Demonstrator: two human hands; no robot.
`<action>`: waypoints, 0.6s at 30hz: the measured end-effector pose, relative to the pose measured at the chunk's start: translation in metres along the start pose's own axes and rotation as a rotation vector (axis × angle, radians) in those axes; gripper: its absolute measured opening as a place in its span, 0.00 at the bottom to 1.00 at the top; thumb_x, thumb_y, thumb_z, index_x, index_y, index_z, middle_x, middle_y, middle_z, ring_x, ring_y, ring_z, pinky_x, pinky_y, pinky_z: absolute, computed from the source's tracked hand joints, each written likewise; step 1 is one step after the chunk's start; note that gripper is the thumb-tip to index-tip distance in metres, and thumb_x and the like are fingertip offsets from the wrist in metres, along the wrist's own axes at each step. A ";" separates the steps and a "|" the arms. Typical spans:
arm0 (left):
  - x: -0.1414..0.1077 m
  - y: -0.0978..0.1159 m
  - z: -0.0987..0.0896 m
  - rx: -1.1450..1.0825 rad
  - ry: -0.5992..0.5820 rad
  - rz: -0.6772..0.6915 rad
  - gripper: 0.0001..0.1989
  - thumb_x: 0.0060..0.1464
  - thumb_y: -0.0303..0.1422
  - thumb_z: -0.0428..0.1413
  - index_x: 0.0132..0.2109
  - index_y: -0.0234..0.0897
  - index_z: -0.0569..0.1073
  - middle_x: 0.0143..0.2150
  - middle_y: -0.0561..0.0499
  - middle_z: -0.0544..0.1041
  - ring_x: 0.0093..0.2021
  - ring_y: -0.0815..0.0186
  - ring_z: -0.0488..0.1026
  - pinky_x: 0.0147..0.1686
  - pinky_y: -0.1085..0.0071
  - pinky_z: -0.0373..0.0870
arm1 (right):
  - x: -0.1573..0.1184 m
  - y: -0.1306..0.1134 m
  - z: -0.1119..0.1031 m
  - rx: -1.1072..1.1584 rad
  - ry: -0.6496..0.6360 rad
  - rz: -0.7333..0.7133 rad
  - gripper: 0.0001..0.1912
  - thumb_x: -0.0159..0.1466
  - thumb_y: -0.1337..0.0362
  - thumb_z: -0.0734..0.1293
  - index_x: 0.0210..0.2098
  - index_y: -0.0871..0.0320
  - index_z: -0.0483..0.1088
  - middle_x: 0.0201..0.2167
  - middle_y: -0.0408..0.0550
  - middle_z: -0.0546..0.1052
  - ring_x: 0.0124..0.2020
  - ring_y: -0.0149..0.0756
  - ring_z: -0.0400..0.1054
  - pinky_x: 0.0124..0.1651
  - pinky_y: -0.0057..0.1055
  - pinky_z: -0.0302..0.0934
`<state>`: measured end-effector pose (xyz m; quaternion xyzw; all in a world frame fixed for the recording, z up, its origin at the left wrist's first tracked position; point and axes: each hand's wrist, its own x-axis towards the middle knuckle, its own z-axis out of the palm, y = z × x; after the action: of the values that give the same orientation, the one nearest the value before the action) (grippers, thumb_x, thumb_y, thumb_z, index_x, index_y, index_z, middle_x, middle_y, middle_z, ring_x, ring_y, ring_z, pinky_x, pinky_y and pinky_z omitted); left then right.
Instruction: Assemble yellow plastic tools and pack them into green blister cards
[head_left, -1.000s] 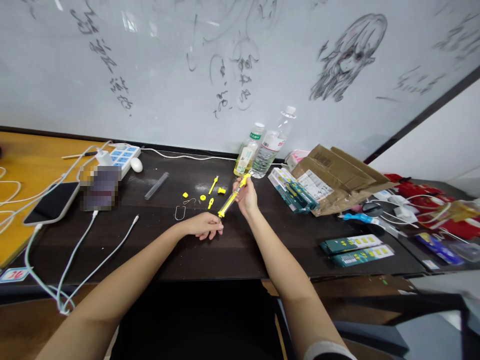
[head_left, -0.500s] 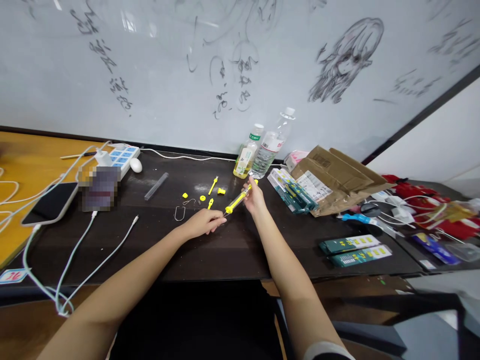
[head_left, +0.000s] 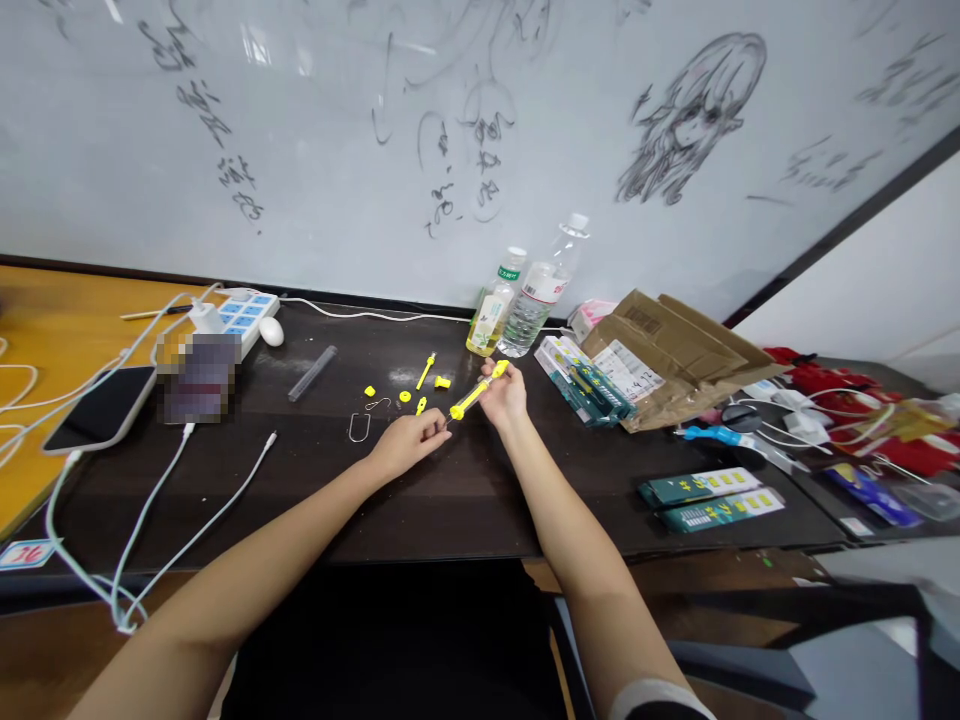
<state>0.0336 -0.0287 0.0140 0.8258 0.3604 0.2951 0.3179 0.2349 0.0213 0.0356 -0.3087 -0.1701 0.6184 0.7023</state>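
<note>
A dark table (head_left: 465,510) carries small yellow parts (head_left: 420,392), two bottles (head_left: 517,300), cables (head_left: 180,490) and cardboard (head_left: 675,350).

Two bottles (head_left: 517,305) stand beyond the hands, five small yellow parts (head_left: 420,388) lie just past them, and two green packs (head_left: 709,497) lie to their right.

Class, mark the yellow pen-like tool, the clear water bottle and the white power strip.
yellow pen-like tool (head_left: 474,392), head view, mid-barrel.
clear water bottle (head_left: 541,290), head view, label.
white power strip (head_left: 241,314), head view, socket face.

Yellow parts (head_left: 420,385) and bottles (head_left: 517,305) crowd beyond hands.
</note>
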 end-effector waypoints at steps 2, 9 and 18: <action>0.000 0.001 0.003 -0.078 -0.016 -0.009 0.10 0.55 0.39 0.54 0.34 0.36 0.70 0.21 0.59 0.64 0.21 0.74 0.60 0.25 0.77 0.55 | 0.001 0.001 -0.002 -0.003 0.010 0.005 0.14 0.65 0.58 0.52 0.30 0.56 0.63 0.16 0.37 0.62 0.16 0.27 0.56 0.20 0.24 0.55; -0.005 0.006 0.010 -0.250 -0.400 -0.031 0.16 0.53 0.44 0.56 0.34 0.34 0.75 0.20 0.56 0.69 0.17 0.76 0.62 0.21 0.78 0.56 | 0.004 0.003 -0.004 0.033 -0.007 -0.026 0.16 0.68 0.53 0.51 0.32 0.55 0.60 0.13 0.33 0.54 0.13 0.25 0.49 0.16 0.20 0.46; -0.007 0.015 0.003 -0.319 -0.506 0.016 0.17 0.53 0.44 0.56 0.38 0.33 0.78 0.19 0.55 0.69 0.18 0.76 0.61 0.22 0.78 0.56 | 0.014 -0.025 -0.019 0.087 0.105 -0.173 0.19 0.71 0.55 0.47 0.31 0.55 0.60 0.12 0.32 0.52 0.12 0.24 0.46 0.16 0.19 0.47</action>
<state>0.0380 -0.0438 0.0214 0.8156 0.2125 0.1350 0.5210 0.2680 0.0292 0.0351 -0.2938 -0.1320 0.5452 0.7740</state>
